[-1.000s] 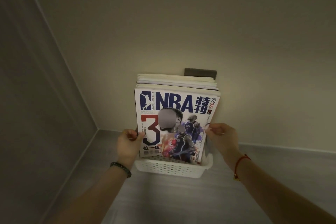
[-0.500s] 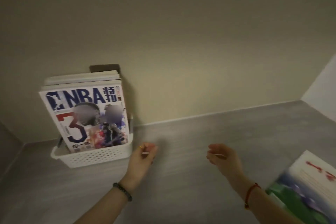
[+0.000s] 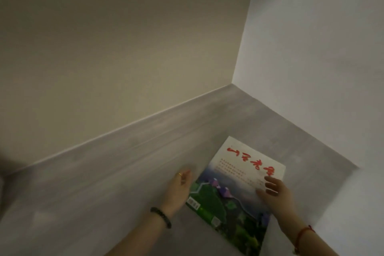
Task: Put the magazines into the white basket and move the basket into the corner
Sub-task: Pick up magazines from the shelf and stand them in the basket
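1. Dim room. Gray floor [image 3: 104, 193], beige wall [image 3: 124, 48] behind it and white wall [image 3: 322, 68] on the right. The two walls meet in a corner at the upper right of the floor.
2. Magazine [image 3: 234, 172] lies flat on the floor, cover up and turned diagonally. It is near the white wall and apart from the corner. The top half of the cover is white with red characters. The lower half shows a green landscape with purple shapes, and there are small label patches by the lower left edge. Its near corner runs off the bottom of the frame.
3. Right hand [image 3: 274, 193] rests on the right side of the cover. Its fingers are straight and spread apart, with the tips flat on the paper close to the right edge — not curled round anything.
4. Left hand [image 3: 178, 187] is low over the floor, just beside the magazine's left edge. Its fingers are loosely extended and close together, holding nothing. The hand is blurred, so I cannot tell whether it touches the edge or the floor.
5. Ring [image 3: 179, 174] on a left finger.
6. Black bead bracelet [image 3: 161, 217] on the left wrist.
7. Red string [image 3: 302, 233] on the right wrist — both forearms come in from the bottom of the frame.
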{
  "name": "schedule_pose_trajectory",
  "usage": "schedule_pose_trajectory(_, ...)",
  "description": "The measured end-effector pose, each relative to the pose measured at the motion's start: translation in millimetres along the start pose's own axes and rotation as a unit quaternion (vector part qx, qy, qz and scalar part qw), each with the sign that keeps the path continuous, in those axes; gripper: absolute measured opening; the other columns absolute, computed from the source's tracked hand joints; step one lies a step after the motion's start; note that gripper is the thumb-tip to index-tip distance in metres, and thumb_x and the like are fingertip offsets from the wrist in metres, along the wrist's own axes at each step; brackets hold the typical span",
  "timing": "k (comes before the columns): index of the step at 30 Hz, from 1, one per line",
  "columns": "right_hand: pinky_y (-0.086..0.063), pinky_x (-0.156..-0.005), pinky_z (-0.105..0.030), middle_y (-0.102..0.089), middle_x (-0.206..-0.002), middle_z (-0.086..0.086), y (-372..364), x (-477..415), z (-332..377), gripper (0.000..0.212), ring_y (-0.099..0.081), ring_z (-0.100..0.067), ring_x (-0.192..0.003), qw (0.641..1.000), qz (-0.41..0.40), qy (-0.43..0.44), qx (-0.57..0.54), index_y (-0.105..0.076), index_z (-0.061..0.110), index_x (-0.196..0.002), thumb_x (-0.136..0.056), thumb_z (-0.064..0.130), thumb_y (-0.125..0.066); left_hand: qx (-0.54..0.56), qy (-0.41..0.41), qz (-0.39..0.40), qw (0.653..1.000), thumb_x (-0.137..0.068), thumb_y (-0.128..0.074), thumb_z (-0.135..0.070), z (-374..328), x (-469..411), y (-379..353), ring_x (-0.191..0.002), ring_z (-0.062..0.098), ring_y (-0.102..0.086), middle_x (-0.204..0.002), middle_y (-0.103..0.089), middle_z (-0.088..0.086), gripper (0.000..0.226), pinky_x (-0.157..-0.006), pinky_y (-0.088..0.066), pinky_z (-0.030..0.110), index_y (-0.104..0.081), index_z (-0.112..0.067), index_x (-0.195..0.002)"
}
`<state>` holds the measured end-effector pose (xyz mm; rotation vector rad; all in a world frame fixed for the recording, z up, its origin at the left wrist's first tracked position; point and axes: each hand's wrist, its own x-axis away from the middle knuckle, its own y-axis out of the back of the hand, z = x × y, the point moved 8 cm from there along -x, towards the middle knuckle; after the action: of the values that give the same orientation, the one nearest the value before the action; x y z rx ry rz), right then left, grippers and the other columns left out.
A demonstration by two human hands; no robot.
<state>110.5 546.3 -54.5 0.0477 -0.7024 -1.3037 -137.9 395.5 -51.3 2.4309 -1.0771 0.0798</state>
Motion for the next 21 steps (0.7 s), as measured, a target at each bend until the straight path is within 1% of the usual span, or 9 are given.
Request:
schedule_pose_trajectory(3, -0.048, -0.092, -0.048, -0.044, -0.133, -0.019, 17, -14, -6, 0.058, -0.048, -0.036, -0.116, 1.0, -0.019, -0.011, -0.001, -0.042, 0.008, -0.126, -0.075, 0.004, -0.068, -0.049, -0.034, -0.021, 0.998, -0.093, -0.043, -0.019, -16, -14, -17, -0.074, 0.007, -0.053, -0.085, -0.055, -0.003, 0.023, -0.069, -0.038, 0.012, -0.053, -0.023, -0.073)
schedule_pose_trajectory(5, -0.047, -0.095, -0.049, -0.042, -0.134, -0.021, 24, -22, -9, 0.063, -0.047, -0.037, -0.116, 0.999, -0.036, -0.009, 0.001, -0.036, 0.006, -0.13, -0.075, 0.004, -0.068, -0.055, -0.016, -0.005, 0.998, -0.093, -0.042, -0.022, -18, -22, -29, -0.068, -0.001, -0.053, -0.078, -0.057, -0.007, 0.029, -0.064, -0.042, 0.017, -0.052, -0.03, -0.068)
schedule_pose_trajectory(7, -0.047, -0.094, -0.049, -0.043, -0.134, -0.022, 26, -28, -13, 0.067, -0.047, -0.037, -0.117, 0.998, -0.037, -0.03, -0.027, -0.032, 0.005, -0.132, -0.075, 0.002, -0.067, -0.084, 0.005, 0.02, 0.996, -0.093, -0.042, -0.025, -18, -29, -42, -0.075, 0.01, -0.061, -0.084, -0.064, 0.0, 0.023, -0.073, -0.051, 0.03, -0.061, -0.02, -0.081)
schedule_pose_trajectory(10, -0.052, -0.073, -0.041, -0.045, -0.132, -0.021, 20, -33, -16, 0.07, -0.048, -0.038, -0.117, 0.993, -0.017, -0.072, -0.095, -0.028, 0.006, -0.135, -0.076, -0.002, -0.065, -0.087, 0.048, 0.082, 0.992, -0.092, -0.046, -0.023, -17, -39, -53, -0.096, 0.027, -0.063, -0.107, -0.067, 0.013, 0.026, -0.09, -0.051, 0.038, -0.062, -0.004, -0.101)
schedule_pose_trajectory(11, -0.052, -0.074, -0.042, -0.046, -0.132, -0.022, 20, -35, -17, 0.07, -0.048, -0.039, -0.117, 0.991, -0.014, -0.08, -0.11, -0.027, 0.005, -0.135, -0.076, -0.003, -0.064, -0.052, 0.064, 0.118, 0.99, -0.091, -0.048, -0.022, -15, -41, -57, -0.098, 0.028, -0.064, -0.109, -0.067, 0.016, 0.026, -0.092, -0.051, 0.04, -0.063, -0.004, -0.103)
schedule_pose_trajectory(14, -0.045, -0.093, -0.05, -0.047, -0.132, -0.023, 18, -43, -22, 0.068, -0.048, -0.039, -0.117, 0.986, 0.0, -0.103, -0.131, -0.029, 0.003, -0.135, -0.077, -0.004, -0.063, -0.018, 0.077, 0.211, 0.974, -0.09, -0.051, -0.024, -17, -33, -72, -0.104, 0.023, -0.062, -0.117, -0.065, 0.011, 0.025, -0.094, -0.05, 0.041, -0.06, -0.012, -0.109)
schedule_pose_trajectory(16, -0.048, -0.088, -0.048, -0.052, -0.127, -0.023, 13, -41, -19, 0.055, -0.053, -0.037, -0.108, 0.986, 0.031, -0.102, -0.131, -0.04, 0.003, -0.127, -0.077, -0.004, -0.062, -0.006, 0.049, 0.211, 0.976, -0.09, -0.049, -0.02, -24, -28, -75, -0.111, 0.023, -0.058, -0.123, -0.06, 0.009, 0.023, -0.096, -0.049, 0.041, -0.054, -0.018, -0.113)
schedule_pose_trajectory(18, -0.049, -0.087, -0.046, -0.054, -0.125, -0.023, 8, -39, -14, 0.045, -0.054, -0.035, -0.104, 0.987, 0.049, -0.093, -0.124, -0.047, 0.004, -0.119, -0.078, -0.002, -0.062, 0.047, 0.041, 0.2, 0.978, -0.091, -0.048, -0.014, -31, -24, -69, -0.115, 0.026, -0.056, -0.127, -0.057, 0.012, 0.029, -0.098, -0.047, 0.044, -0.05, -0.011, -0.12)
schedule_pose_trajectory(21, -0.043, -0.097, -0.048, -0.045, -0.135, -0.023, -6, -36, -2, 0.067, -0.047, -0.039, -0.117, 0.988, 0.057, -0.085, -0.118, -0.029, 0.003, -0.136, -0.08, 0.006, -0.064, 0.126, 0.053, 0.179, 0.974, -0.091, -0.048, -0.014, -40, -19, -42, -0.113, 0.029, -0.058, -0.126, -0.058, 0.014, 0.033, -0.097, -0.048, 0.05, -0.05, -0.009, -0.123)
